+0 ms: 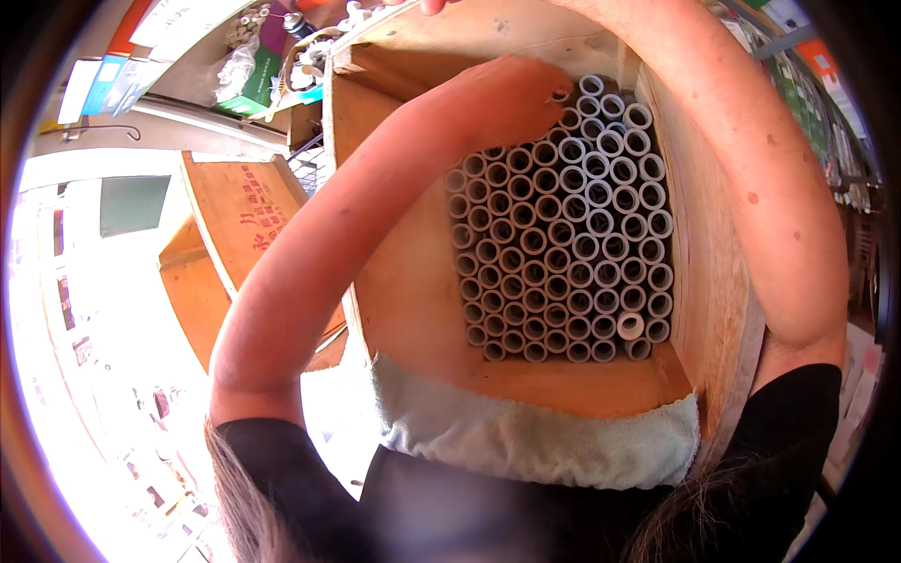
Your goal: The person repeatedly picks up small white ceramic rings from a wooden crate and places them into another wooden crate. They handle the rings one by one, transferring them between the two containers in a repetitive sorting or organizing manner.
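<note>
A deep wooden box point(408, 310) stands in front of me. Rows of short grey-white plastic tubes point(559, 260) fill much of its floor, packed on end with their round openings facing up. My left hand point(516, 98) reaches to the far end of these rows. Its fingers are curled in round the rim of one tube, partly hidden by the hand itself. My right forearm point(713, 103) arches over the box's right side and leaves the view at the top. Fingertips point(433, 6), apparently of my right hand, show at the top edge by the far rim; what they hold is hidden.
A pale green cloth point(535, 436) drapes over the near rim. Left of the box is another wooden crate point(239, 220) with red writing. Behind stand a green carton point(253, 80) with clear plastic and a dark bottle point(298, 25). Shelved goods point(807, 103) line the right.
</note>
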Available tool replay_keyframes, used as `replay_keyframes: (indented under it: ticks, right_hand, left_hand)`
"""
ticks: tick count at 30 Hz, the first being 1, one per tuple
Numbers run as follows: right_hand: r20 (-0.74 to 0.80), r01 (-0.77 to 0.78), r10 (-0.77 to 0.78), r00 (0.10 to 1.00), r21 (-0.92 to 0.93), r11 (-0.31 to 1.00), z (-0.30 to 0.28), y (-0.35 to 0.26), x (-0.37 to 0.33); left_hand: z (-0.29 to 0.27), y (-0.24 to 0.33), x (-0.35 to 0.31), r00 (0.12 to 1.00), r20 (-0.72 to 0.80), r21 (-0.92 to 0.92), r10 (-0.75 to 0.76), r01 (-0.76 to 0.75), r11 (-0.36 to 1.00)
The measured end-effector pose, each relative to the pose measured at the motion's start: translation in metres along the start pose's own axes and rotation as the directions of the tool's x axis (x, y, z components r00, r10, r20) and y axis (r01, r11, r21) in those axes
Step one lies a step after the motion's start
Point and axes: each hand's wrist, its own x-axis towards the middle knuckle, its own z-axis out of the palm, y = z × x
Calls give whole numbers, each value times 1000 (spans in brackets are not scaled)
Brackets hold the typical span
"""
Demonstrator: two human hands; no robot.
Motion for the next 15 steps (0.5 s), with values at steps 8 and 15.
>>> replay_keyframes:
  ticks: [8,15]
  right_hand:
    - [8,-6,6,1000,17,1000,5,11,11]
    - [-28,-55,56,998,20,998,20,24,22]
  left_hand:
    - [-35,25,-125,987,-34,226,-156,160,961]
    - [-5,24,-159,950,-306,262,-67,151,953]
